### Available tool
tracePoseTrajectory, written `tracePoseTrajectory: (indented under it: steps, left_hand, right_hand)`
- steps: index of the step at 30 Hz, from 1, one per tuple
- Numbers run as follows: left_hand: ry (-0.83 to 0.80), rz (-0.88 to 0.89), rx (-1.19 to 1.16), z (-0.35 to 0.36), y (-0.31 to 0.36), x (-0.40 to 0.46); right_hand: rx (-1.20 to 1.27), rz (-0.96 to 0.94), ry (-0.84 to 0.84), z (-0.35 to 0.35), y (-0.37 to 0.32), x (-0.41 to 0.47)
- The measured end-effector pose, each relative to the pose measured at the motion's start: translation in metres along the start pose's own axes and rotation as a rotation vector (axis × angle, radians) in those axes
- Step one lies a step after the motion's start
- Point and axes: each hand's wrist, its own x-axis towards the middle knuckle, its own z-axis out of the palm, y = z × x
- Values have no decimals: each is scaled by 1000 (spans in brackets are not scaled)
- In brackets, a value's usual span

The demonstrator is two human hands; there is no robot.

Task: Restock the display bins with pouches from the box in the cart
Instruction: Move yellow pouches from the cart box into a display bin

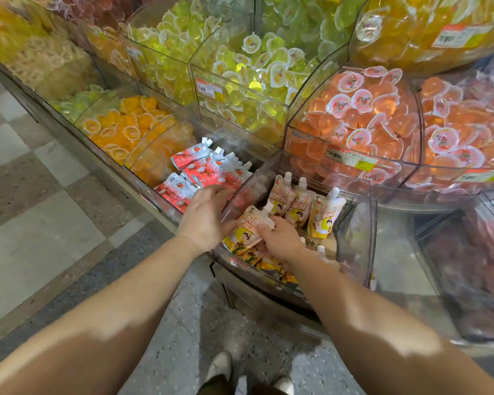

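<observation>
A clear display bin (pixel 360 223) at lower centre holds yellow spouted pouches (pixel 322 215), three of them upright at the back and several lying flat in front. My right hand (pixel 280 238) reaches into this bin and grips a yellow pouch (pixel 247 229) that lies tilted at the bin's left front. My left hand (pixel 204 218) rests on the bin's left wall with its fingers touching the same pouch. The neighbouring bin to the left holds red and white spouted pouches (pixel 203 169). No cart or box is in view.
Tiers of clear bins with jelly cups rise behind: orange cups (pixel 362 118) to the right, yellow-green cups (pixel 251 72) at centre, orange ones (pixel 120 124) at left. Price labels (pixel 351 159) sit on bin fronts. Tiled floor (pixel 40 212) lies left; my shoes (pixel 220 366) show below.
</observation>
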Motion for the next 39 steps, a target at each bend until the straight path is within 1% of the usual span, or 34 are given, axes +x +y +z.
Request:
tracePoseTrajectory:
  steps: [2,3,7,13,17,20,22,25,28,30,33,35,37,39]
  left_hand:
    - [-16,33,-30,5,-6,0]
    - [-28,44,-34,7,-9,2]
    - [-103,48,-78,15,-24,8]
    - [-130,112,-60,25,-34,12]
    - [-153,128,-81,22,-35,14]
    - [-173,143,-94,19,-33,14]
    - [-153,157,-122,15,-29,14]
    - [-98,149,-134,10,-17,19]
    - [-21,191,-130,8,6,24]
    - [16,237,-131,8,31,25]
    - [16,311,-57,13,81,23]
    - [10,390,-8,24,122,19]
    - [-32,432,-55,40,171,8]
    - [-92,515,-112,58,228,-14]
  right_hand:
    - [-193,-16,55,5,8,2]
    - [-233,-4,75,7,10,2]
    - [-349,-18,164,15,8,4]
    - [-419,23,287,26,0,3]
    - [-402,68,301,30,2,3]
    - [-325,92,267,30,1,1]
    - [-256,94,245,28,-1,-1]
    - [-204,63,273,18,-2,-8]
    - [-131,6,364,-1,-2,-22]
    - [-149,-55,479,-20,-4,-37]
    - [-241,-167,679,-61,-1,-69]
    - [-355,-195,794,-94,12,-98]
    - [-463,-159,871,-131,39,-130]
    - [-522,-70,903,-169,75,-168]
